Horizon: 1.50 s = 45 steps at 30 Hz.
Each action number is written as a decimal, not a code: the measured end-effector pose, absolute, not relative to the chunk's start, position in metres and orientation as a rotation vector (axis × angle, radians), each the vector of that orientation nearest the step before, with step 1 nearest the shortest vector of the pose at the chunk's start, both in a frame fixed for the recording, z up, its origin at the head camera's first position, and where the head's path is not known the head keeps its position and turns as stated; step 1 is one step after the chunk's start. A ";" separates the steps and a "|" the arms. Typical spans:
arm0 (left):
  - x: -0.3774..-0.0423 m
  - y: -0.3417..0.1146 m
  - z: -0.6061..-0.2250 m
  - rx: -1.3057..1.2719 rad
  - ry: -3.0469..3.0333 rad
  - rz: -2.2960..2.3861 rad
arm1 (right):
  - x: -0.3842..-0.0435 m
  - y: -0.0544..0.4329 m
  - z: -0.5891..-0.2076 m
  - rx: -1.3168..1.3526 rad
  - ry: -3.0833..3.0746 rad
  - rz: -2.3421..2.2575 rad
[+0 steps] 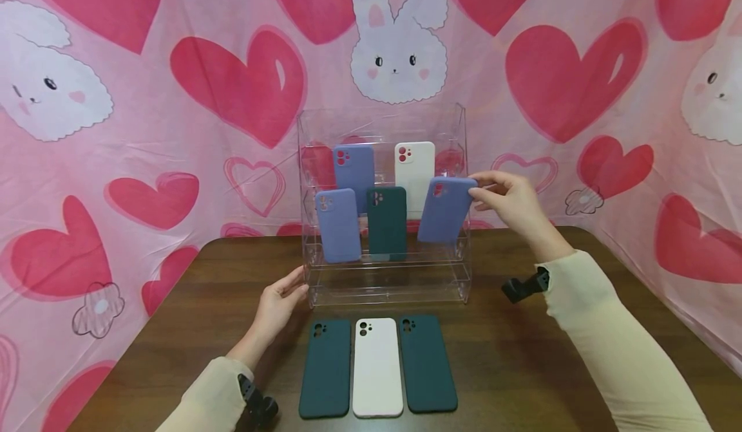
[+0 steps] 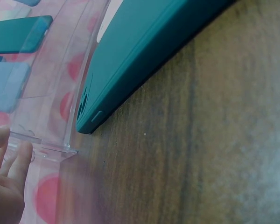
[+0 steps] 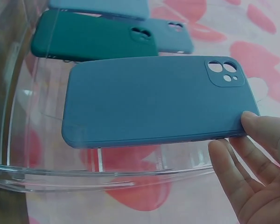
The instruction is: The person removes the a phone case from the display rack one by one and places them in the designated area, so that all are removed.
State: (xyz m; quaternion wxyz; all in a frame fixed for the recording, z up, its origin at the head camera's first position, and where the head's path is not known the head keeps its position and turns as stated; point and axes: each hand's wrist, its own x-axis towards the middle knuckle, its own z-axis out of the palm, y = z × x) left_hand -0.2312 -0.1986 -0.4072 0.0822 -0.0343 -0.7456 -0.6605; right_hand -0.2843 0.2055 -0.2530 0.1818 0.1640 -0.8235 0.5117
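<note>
My right hand [image 1: 510, 201] pinches the upper right corner of a purple-blue phone case [image 1: 446, 210], thumb on its back face. This case leans at a tilt at the right of a clear tiered acrylic display rack [image 1: 385, 295], its lower end behind the clear front lip of a tier. Beside it in the same row stand a dark green case [image 1: 387, 223] and another purple case [image 1: 339, 226]. At the rack's lower left side, my left hand [image 1: 278, 306] touches the edge with fairly straight fingers [image 2: 19, 168].
Behind, on a higher tier, stand a purple case [image 1: 355, 168] and a white case [image 1: 414, 168]. Flat on the wooden table [image 1: 522, 367] before the rack lie a green case [image 1: 324, 371], a white case [image 1: 377, 371] and another green case [image 1: 429, 367]. A heart-patterned cloth [image 1: 232, 7] hangs behind.
</note>
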 end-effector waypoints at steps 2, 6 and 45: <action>-0.231 -0.199 -0.407 -0.100 -2.237 -1.967 | -0.280 0.207 -0.251 0.483 -2.308 1.452; -0.230 -0.199 -0.406 -0.095 -2.250 -1.960 | -0.271 0.210 -0.248 0.540 -2.285 1.441; -0.231 -0.198 -0.407 -0.137 -2.222 -1.969 | -0.236 0.243 -0.322 0.633 -2.691 1.732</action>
